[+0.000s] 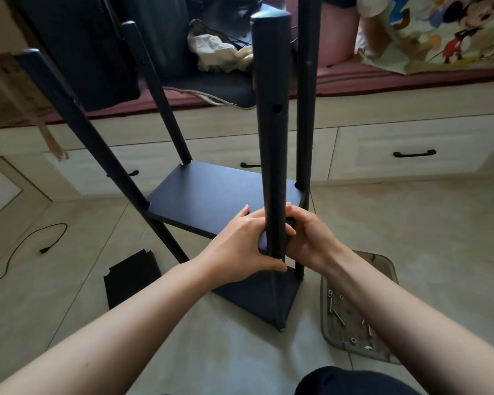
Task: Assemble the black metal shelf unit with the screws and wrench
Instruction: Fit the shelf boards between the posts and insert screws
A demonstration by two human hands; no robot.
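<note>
Black shelf post point(271, 155) is gripped by the left hand point(240, 240) and right hand point(308, 238), so the shelf point(211, 195) between them could get knocked crooked if it's yanked.

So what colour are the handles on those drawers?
Black. The drawer handle on the cream drawer front shows best in the head view, right of the shelf posts.

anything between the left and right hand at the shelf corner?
Yes. In the head view the near upright post stands between the left hand and the right hand, both gripping around it at the middle shelf corner.
</note>
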